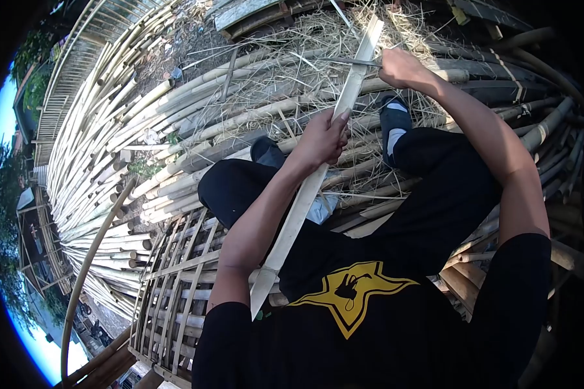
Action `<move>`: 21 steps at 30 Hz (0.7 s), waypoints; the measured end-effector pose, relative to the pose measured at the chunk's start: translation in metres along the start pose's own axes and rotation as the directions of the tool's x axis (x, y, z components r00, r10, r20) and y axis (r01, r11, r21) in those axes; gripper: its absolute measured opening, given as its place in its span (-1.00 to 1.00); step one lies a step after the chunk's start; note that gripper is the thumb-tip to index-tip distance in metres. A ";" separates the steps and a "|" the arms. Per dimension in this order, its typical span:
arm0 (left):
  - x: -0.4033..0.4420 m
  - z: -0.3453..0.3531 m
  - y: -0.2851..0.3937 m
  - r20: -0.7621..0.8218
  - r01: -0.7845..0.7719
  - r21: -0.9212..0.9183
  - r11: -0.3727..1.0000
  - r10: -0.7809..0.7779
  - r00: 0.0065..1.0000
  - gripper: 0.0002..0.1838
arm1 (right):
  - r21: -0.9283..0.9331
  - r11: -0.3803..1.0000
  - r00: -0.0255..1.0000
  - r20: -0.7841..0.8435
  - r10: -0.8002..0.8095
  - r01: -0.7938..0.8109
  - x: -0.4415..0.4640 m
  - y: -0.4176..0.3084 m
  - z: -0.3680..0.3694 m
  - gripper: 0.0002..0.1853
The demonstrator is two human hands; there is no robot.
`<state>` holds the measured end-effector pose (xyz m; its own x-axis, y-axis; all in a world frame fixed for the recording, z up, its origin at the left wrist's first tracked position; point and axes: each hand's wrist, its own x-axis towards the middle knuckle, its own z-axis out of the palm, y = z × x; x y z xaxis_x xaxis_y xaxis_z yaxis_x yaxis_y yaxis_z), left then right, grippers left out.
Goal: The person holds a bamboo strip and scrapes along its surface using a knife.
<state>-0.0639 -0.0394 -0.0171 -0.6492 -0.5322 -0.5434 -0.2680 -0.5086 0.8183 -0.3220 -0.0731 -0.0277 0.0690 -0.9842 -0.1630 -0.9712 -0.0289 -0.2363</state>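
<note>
One long bamboo strip (302, 211) slants in front of the person (396, 337). The left hand (319, 141) grips near its middle; the right hand (400, 68) squeezes a knife (349, 61) crossing its far part. Thin scraps (305, 37) around its far end suggest some cutting's done; I can't tell what's left.

The bamboo strip (308, 193) looks smooth, the knife (363, 62) metallic, the shirt (396, 340) matt cloth.

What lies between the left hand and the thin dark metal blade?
Head view: a bare stretch of the long, pale, flat bamboo strip separates the left hand from the blade.
</note>
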 end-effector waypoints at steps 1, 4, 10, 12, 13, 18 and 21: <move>-0.002 0.001 0.002 -0.021 0.003 0.039 0.999 -0.003 1.000 -0.68 | -0.024 0.997 0.995 0.065 0.075 -0.074 0.005 -0.002 -0.001 -0.78; -0.001 0.002 -0.001 -0.039 0.019 0.066 0.998 -0.017 0.999 -0.67 | -0.081 0.983 0.981 0.094 0.171 -0.163 0.016 0.002 0.002 -0.84; -0.005 0.004 0.011 -0.037 0.047 0.051 0.998 -0.045 0.998 -0.66 | -0.181 0.972 0.980 0.098 0.171 -0.152 0.021 0.008 -0.010 -0.87; -0.004 0.004 0.010 -0.008 0.052 0.014 0.999 -0.052 0.999 -0.66 | -0.155 0.977 0.988 -0.069 0.141 -0.150 0.033 0.035 0.004 -0.84; -0.006 0.003 0.009 0.017 0.063 -0.018 0.998 -0.063 0.998 -0.66 | -0.163 0.962 0.976 -0.040 0.216 -0.219 0.025 0.034 -0.016 -0.85; -0.010 0.015 0.006 0.079 0.070 -0.035 0.997 -0.067 0.995 -0.67 | -0.228 0.883 0.911 -0.153 0.383 -0.409 0.012 0.083 -0.034 -0.71; -0.014 0.018 0.012 0.074 0.068 -0.018 0.998 -0.066 0.995 -0.67 | -0.250 0.862 0.898 -0.142 0.417 -0.441 0.018 0.081 -0.040 -0.70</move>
<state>-0.0712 -0.0261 0.0040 -0.6812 -0.4457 -0.5808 -0.2985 -0.5554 0.7762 -0.4088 -0.0998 -0.0116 -0.3759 -0.9202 -0.1091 -0.9248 0.3650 0.1075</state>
